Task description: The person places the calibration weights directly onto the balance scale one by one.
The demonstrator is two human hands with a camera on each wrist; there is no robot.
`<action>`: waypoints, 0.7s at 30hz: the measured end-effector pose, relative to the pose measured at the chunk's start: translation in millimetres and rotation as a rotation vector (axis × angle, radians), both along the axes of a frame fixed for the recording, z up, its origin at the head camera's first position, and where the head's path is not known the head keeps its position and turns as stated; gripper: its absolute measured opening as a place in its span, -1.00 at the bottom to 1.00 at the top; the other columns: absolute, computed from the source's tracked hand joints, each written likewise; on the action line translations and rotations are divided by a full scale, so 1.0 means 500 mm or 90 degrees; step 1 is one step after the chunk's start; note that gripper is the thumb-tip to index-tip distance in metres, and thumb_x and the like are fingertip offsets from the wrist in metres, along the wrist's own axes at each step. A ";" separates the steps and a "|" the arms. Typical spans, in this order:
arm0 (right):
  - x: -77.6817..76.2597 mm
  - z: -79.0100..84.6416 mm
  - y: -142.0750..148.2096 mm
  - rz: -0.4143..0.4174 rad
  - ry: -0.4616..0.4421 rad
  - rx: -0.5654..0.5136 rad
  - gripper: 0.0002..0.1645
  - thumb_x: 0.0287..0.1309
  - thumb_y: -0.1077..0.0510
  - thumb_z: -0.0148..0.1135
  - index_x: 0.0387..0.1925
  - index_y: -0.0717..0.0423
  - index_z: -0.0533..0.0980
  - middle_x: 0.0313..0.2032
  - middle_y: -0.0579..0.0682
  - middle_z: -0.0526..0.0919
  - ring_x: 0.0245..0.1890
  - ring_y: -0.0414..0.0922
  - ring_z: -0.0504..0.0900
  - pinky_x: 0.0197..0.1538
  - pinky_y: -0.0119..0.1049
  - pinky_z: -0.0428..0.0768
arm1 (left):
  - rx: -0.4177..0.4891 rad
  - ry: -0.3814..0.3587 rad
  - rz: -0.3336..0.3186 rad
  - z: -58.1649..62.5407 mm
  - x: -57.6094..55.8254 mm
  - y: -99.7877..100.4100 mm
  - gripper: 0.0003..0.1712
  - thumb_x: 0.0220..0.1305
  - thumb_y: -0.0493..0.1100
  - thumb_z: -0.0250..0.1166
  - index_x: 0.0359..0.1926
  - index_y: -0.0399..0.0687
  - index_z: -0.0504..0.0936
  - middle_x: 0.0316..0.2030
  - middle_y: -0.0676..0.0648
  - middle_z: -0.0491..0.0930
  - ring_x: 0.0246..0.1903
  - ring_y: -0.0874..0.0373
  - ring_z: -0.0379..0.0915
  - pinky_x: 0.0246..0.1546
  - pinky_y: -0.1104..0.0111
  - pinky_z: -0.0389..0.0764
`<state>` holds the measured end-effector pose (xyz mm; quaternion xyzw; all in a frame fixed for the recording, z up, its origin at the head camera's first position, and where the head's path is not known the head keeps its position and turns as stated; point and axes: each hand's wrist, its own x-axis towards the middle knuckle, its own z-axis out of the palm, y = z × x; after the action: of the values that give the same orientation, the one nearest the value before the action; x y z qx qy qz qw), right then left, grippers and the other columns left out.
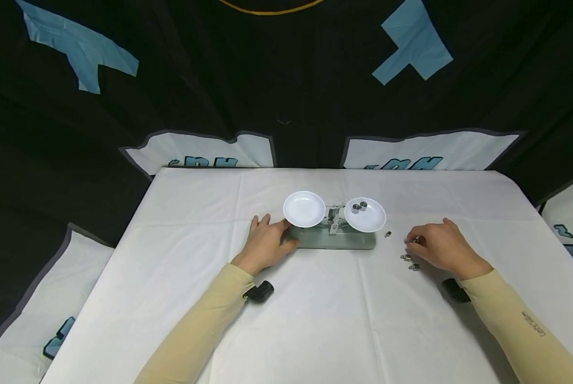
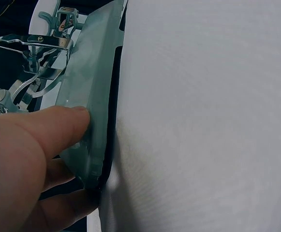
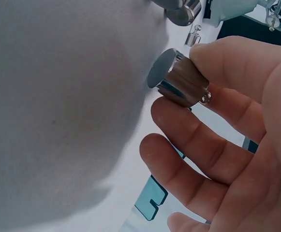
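A balance scale (image 1: pixel 336 241) with a grey-green base and two white pans stands on the table. My left hand (image 1: pixel 266 242) holds the left end of its base, and the left wrist view shows the thumb (image 2: pixel 75 123) lying on the sloped front, with fingers round the end. Between thumb and fingers my right hand (image 1: pixel 442 245) pinches a shiny metal weight (image 3: pixel 181 79), tilted, its small knob towards the palm. Two metal weights (image 1: pixel 356 208) sit in the right pan (image 1: pixel 370 221); the left pan (image 1: pixel 304 209) has nothing in it.
A small weight (image 1: pixel 388 234) lies just right of the scale. Near the right hand are more weights (image 1: pixel 405 258) on the white tablecloth (image 1: pixel 315 320). Behind the table's far edge hangs a black curtain (image 1: pixel 267 80) with blue and white patches.
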<state>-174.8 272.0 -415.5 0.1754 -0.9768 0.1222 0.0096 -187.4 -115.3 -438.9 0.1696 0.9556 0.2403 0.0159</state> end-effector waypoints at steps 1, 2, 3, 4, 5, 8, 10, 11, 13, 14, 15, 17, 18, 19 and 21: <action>0.000 0.000 0.000 0.001 0.001 -0.001 -0.93 0.06 0.26 0.45 -0.35 0.15 0.71 -0.58 -0.10 0.69 -0.48 -0.15 0.60 0.27 0.59 0.13 | -0.001 0.001 0.000 -0.001 0.000 0.000 -0.38 0.26 0.04 0.36 0.30 -0.08 0.57 0.21 -0.21 0.65 0.41 -0.55 0.18 0.44 -0.42 -0.08; 0.001 0.000 0.001 0.002 0.001 -0.001 -0.93 0.06 0.26 0.45 -0.36 0.14 0.71 -0.57 -0.10 0.69 -0.48 -0.15 0.60 0.27 0.59 0.13 | -0.001 0.001 0.001 -0.001 0.000 0.000 -0.38 0.26 0.04 0.36 0.29 -0.08 0.57 0.21 -0.21 0.65 0.41 -0.55 0.18 0.44 -0.42 -0.08; 0.001 0.000 0.001 0.003 0.001 -0.001 -0.93 0.06 0.26 0.46 -0.36 0.14 0.71 -0.57 -0.10 0.69 -0.48 -0.15 0.60 0.27 0.59 0.13 | -0.001 0.002 0.001 -0.002 0.000 -0.001 -0.38 0.26 0.04 0.36 0.29 -0.08 0.57 0.20 -0.20 0.65 0.41 -0.55 0.19 0.44 -0.42 -0.08; 0.001 -0.001 0.001 0.003 0.001 -0.002 -0.94 0.06 0.26 0.46 -0.37 0.13 0.71 -0.57 -0.10 0.69 -0.48 -0.15 0.60 0.27 0.59 0.13 | -0.002 0.003 0.001 -0.002 0.000 -0.001 -0.39 0.26 0.04 0.36 0.29 -0.08 0.57 0.20 -0.20 0.65 0.41 -0.55 0.19 0.44 -0.43 -0.07; 0.001 -0.001 0.002 0.003 0.001 -0.003 -0.94 0.06 0.26 0.46 -0.37 0.13 0.71 -0.57 -0.10 0.70 -0.48 -0.15 0.60 0.27 0.59 0.13 | -0.002 0.004 0.001 -0.002 0.000 -0.001 -0.39 0.25 0.04 0.36 0.28 -0.08 0.58 0.20 -0.20 0.66 0.41 -0.55 0.19 0.44 -0.43 -0.07; 0.001 0.000 0.004 0.004 0.002 -0.005 -0.93 0.06 0.25 0.47 -0.37 0.13 0.71 -0.57 -0.10 0.70 -0.49 -0.16 0.60 0.27 0.59 0.14 | -0.003 0.005 -0.001 -0.003 0.000 0.000 -0.39 0.26 0.04 0.36 0.29 -0.08 0.58 0.20 -0.20 0.65 0.41 -0.55 0.19 0.43 -0.43 -0.07; 0.001 0.002 0.005 0.006 0.001 -0.007 -0.92 0.06 0.25 0.47 -0.36 0.14 0.71 -0.57 -0.10 0.70 -0.50 -0.17 0.60 0.26 0.60 0.14 | -0.002 0.006 -0.001 -0.003 0.000 0.000 -0.39 0.26 0.04 0.36 0.29 -0.08 0.58 0.20 -0.20 0.65 0.41 -0.55 0.19 0.43 -0.43 -0.07; 0.001 0.005 0.006 0.007 0.001 -0.008 -0.92 0.06 0.25 0.48 -0.36 0.14 0.71 -0.56 -0.10 0.70 -0.50 -0.16 0.60 0.26 0.61 0.14 | -0.002 0.005 -0.001 -0.003 0.000 0.000 -0.39 0.26 0.04 0.36 0.29 -0.08 0.58 0.21 -0.20 0.65 0.41 -0.55 0.19 0.43 -0.43 -0.07; 0.001 0.011 0.007 0.009 0.003 -0.010 -0.92 0.07 0.24 0.47 -0.35 0.15 0.70 -0.56 -0.09 0.71 -0.49 -0.15 0.61 0.25 0.61 0.14 | -0.001 0.004 -0.001 -0.003 0.000 0.001 -0.39 0.25 0.04 0.36 0.28 -0.08 0.58 0.20 -0.19 0.65 0.41 -0.55 0.19 0.43 -0.43 -0.07; 0.000 0.015 0.008 0.010 0.005 -0.011 -0.91 0.07 0.24 0.47 -0.35 0.15 0.70 -0.55 -0.09 0.71 -0.48 -0.15 0.61 0.25 0.61 0.14 | 0.000 0.005 -0.002 -0.003 0.000 0.001 -0.39 0.25 0.04 0.36 0.29 -0.07 0.58 0.20 -0.19 0.66 0.41 -0.54 0.20 0.43 -0.43 -0.07; 0.000 0.020 0.009 0.009 0.007 -0.013 -0.92 0.08 0.24 0.47 -0.35 0.16 0.70 -0.55 -0.08 0.71 -0.47 -0.13 0.61 0.25 0.61 0.13 | 0.001 0.005 -0.002 -0.002 0.000 0.001 -0.38 0.25 0.04 0.37 0.29 -0.07 0.58 0.20 -0.19 0.66 0.41 -0.54 0.19 0.43 -0.43 -0.08; -0.001 0.030 0.011 0.011 0.016 -0.015 -0.92 0.08 0.25 0.46 -0.34 0.16 0.70 -0.54 -0.07 0.70 -0.46 -0.11 0.61 0.26 0.60 0.14 | 0.002 0.004 -0.002 -0.002 0.000 0.001 -0.38 0.25 0.04 0.37 0.30 -0.06 0.57 0.21 -0.19 0.65 0.41 -0.54 0.19 0.44 -0.43 -0.08; -0.002 0.035 0.012 0.011 0.021 -0.016 -0.92 0.08 0.25 0.46 -0.34 0.16 0.70 -0.54 -0.07 0.70 -0.45 -0.11 0.61 0.26 0.60 0.14 | 0.003 0.004 -0.002 -0.002 -0.001 0.001 -0.38 0.25 0.04 0.37 0.30 -0.06 0.57 0.21 -0.19 0.65 0.41 -0.54 0.19 0.44 -0.43 -0.08; -0.003 0.040 0.013 0.011 0.026 -0.018 -0.92 0.08 0.26 0.46 -0.35 0.16 0.70 -0.54 -0.06 0.70 -0.44 -0.09 0.61 0.26 0.59 0.14 | 0.004 0.004 -0.002 -0.002 -0.001 0.001 -0.37 0.25 0.04 0.37 0.31 -0.06 0.57 0.22 -0.19 0.65 0.41 -0.54 0.19 0.44 -0.43 -0.09; -0.005 0.050 0.013 0.012 0.035 -0.023 -0.92 0.07 0.27 0.46 -0.35 0.16 0.70 -0.53 -0.05 0.70 -0.44 -0.08 0.62 0.27 0.59 0.13 | 0.004 0.001 0.000 -0.003 -0.002 0.000 -0.37 0.26 0.04 0.37 0.31 -0.05 0.56 0.23 -0.18 0.64 0.41 -0.54 0.18 0.44 -0.42 -0.10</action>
<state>-177.1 278.4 -390.3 0.1875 -0.9721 0.1354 0.0387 -188.2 -115.2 -440.4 0.1701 0.9548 0.2434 0.0143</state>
